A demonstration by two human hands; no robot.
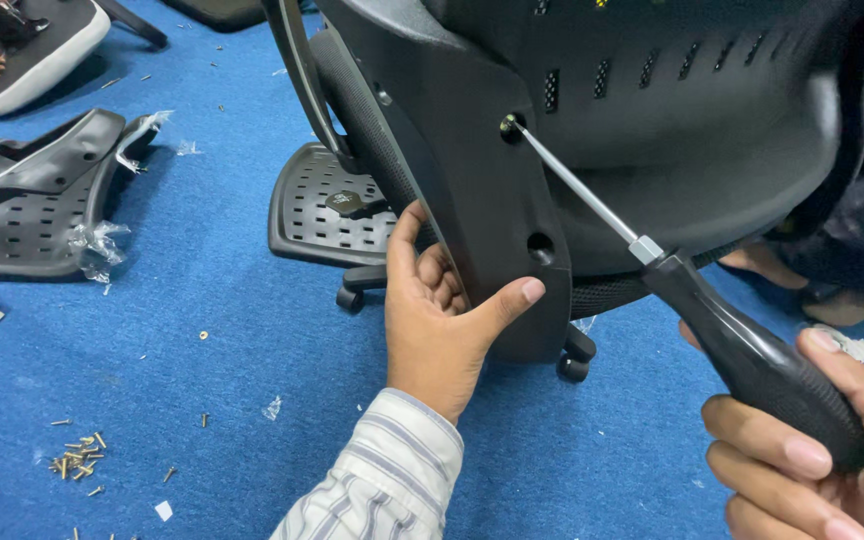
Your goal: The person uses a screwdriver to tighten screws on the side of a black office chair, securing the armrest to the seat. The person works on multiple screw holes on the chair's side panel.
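Chair-assembly workshop (loose screws (pixel 79 455), parts (pixel 32 195)).

My right hand (pixel 822 470) ran off the frame's bottom edge. Screwdriver (pixel 652 255) tip sat hidden in the chair back's (pixel 492 190) hole.

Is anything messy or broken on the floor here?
Nothing looks broken, but the blue carpet is messy. Small screws lie scattered in a loose pile at lower left, with a few strays nearby, and torn bits of clear plastic wrap cling to the black perforated chair part on the left.
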